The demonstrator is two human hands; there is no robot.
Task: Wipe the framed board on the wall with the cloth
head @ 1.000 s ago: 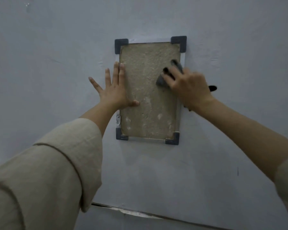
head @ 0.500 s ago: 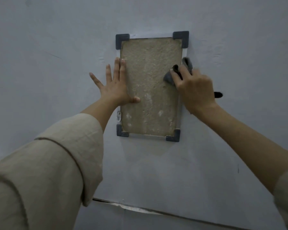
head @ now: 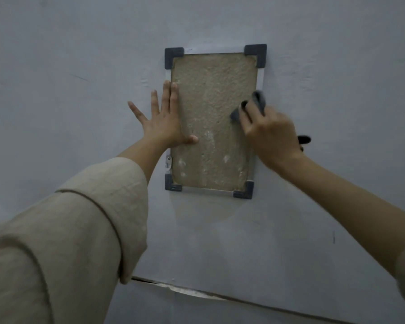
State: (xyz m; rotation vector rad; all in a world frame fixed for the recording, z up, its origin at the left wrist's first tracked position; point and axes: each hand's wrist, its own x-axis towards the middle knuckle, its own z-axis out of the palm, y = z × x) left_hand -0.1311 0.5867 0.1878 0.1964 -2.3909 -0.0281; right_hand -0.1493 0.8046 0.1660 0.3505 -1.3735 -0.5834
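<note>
Beige sleeve [head: 63, 230] low at the left, then the left hand [head: 165, 123] laid flat with fingers spread and straight, palm on the grey wall [head: 80, 66] and the left frame edge, thumb on the board. Tan, rough framed board [head: 211, 108] hung upright on the wall, dark corner caps [head: 174, 57] at all four corners, pale smudges low on its face. Grey cloth [head: 257, 104] bunched under the curled fingers of the right hand [head: 272, 136], pressed against the board's right edge about mid-height.
</note>
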